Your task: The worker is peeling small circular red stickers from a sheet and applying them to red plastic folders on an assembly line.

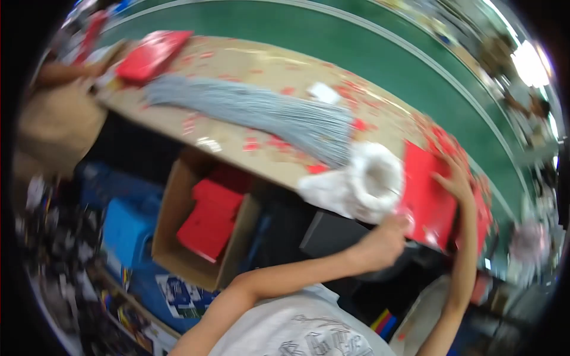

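A flat, shiny red sheet or packet (423, 190) lies at the right end of the table, blurred by motion. My right hand (456, 180) rests on its far right part with fingers spread. At its near left corner, my left hand (383, 244) is closed in a pinch. A small glossy, see-through bit shows at those fingertips; what they grip cannot be made out. Just beyond my left hand stands a white, soft-looking bag or roll (362, 184) with a round opening. A long bundle of grey-blue cords or strips (255, 113) stretches leftward from it.
Small red scraps (356, 95) litter the tan tabletop (237, 56). At far left, another person's arm (62, 74) is beside a red pack (155, 54). Below the table edge, a cardboard box (166, 231) holds red pieces, near a blue bin (126, 231). A green surface (285, 29) runs behind.
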`<state>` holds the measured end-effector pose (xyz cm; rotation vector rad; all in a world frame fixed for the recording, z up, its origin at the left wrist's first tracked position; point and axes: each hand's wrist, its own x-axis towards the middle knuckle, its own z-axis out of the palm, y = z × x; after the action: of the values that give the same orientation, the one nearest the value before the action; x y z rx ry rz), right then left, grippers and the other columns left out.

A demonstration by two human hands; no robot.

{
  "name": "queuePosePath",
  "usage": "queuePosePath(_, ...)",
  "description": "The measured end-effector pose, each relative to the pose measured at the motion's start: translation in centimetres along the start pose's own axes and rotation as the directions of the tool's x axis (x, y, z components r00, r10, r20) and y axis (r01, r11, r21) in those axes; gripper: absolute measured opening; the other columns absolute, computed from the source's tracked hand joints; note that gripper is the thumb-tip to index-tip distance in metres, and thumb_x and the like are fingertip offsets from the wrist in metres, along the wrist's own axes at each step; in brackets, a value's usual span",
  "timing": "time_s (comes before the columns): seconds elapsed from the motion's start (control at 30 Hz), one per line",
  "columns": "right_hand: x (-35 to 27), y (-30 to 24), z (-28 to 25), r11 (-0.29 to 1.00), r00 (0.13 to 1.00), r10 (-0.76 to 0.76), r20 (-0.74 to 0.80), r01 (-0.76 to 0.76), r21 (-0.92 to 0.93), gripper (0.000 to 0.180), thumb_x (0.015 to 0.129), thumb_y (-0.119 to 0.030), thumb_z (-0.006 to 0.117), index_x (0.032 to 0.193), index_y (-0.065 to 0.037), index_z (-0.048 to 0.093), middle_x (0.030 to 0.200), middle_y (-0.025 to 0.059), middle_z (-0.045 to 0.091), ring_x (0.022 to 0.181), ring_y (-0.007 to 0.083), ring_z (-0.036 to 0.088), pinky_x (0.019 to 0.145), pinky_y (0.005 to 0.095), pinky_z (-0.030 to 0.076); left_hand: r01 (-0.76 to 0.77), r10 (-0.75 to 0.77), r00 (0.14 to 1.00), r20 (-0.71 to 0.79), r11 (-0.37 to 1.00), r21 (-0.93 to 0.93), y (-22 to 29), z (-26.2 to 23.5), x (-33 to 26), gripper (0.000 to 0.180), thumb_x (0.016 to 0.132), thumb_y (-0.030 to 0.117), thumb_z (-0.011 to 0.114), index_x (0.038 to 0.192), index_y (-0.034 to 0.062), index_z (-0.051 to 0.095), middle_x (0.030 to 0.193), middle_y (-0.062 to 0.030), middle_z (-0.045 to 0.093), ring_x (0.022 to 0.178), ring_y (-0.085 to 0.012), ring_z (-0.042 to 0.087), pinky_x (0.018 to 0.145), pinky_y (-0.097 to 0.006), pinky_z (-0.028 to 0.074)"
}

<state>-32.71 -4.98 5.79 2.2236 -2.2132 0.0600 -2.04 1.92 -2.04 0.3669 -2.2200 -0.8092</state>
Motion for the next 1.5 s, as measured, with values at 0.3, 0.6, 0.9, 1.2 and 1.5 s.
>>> queuePosePath(0.3,1.0,-3.8,-0.4,0.983,0.994,0.018,-0.107,0.002,0.185,0.043,0.061,-0.002,0.081,0.098,-0.005,0.06,0.112,0.0119,0.056,0.112,0.0344,0.056,0.098,0.0444,0.045,0.021,-0.039,0.992,0.121,0.99,0.141,0.4,-1.3,-0.8,0.026,0.074,0.014,0.064,0.084,-0.0072,0.075,0.135,-0.0295,0.051,0.139,-0.0444,0.037,0.117,-0.054,0.03)
queuePosePath(0.6,0.2,-4.0,-1.3,0.951,0.98,0.024,-0.197,0.038,0.306,0.039,0.061,0.004,0.08,0.096,-0.005,0.063,0.107,0.0092,0.055,0.109,0.0278,0.056,0.094,0.0396,0.047,-0.014,-0.012,0.992,0.129,0.98,0.2,0.2,-0.7,-0.8,0.028,0.075,0.016,0.064,0.086,-0.0064,0.075,0.134,-0.0282,0.052,0.139,-0.0433,0.038,0.117,-0.054,0.031)
queuePosePath(0.9,0.8,-3.6,-1.7,0.969,0.991,-0.001,-0.137,0.035,0.245,0.038,0.061,0.003,0.079,0.093,-0.004,0.058,0.106,0.0117,0.053,0.105,0.0309,0.056,0.092,0.0396,0.048,-0.006,-0.022,0.984,0.179,0.988,0.155,0.3,-1.9,-0.6,0.028,0.081,0.016,0.058,0.086,-0.0066,0.073,0.137,-0.0276,0.05,0.14,-0.0428,0.037,0.115,-0.053,0.032)
queuePosePath(1.2,-0.1,-4.2,-1.4,1.0,0.978,0.014,-0.206,-0.012,0.011,0.03,0.07,-0.003,0.076,0.095,-0.001,0.059,0.106,0.0111,0.054,0.103,0.0319,0.056,0.093,0.0428,0.047,-0.028,0.016,0.997,0.082,0.989,0.145,0.3,-0.6,-0.6,0.029,0.078,0.015,0.061,0.087,-0.0098,0.073,0.132,-0.0301,0.053,0.137,-0.0444,0.039,0.116,-0.053,0.031)
queuePosePath(1.5,1.0,-5.2,-4.4,0.995,0.937,-0.061,-0.344,0.084,0.053,0.049,0.072,0.001,0.076,0.117,-0.005,0.058,0.121,0.0129,0.058,0.115,0.0346,0.056,0.1,0.0419,0.042,-0.021,0.002,0.991,0.133,0.99,0.141,0.7,-2.7,-0.8,0.028,0.08,0.019,0.062,0.088,-0.0064,0.073,0.146,-0.028,0.046,0.141,-0.043,0.038,0.115,-0.054,0.031)
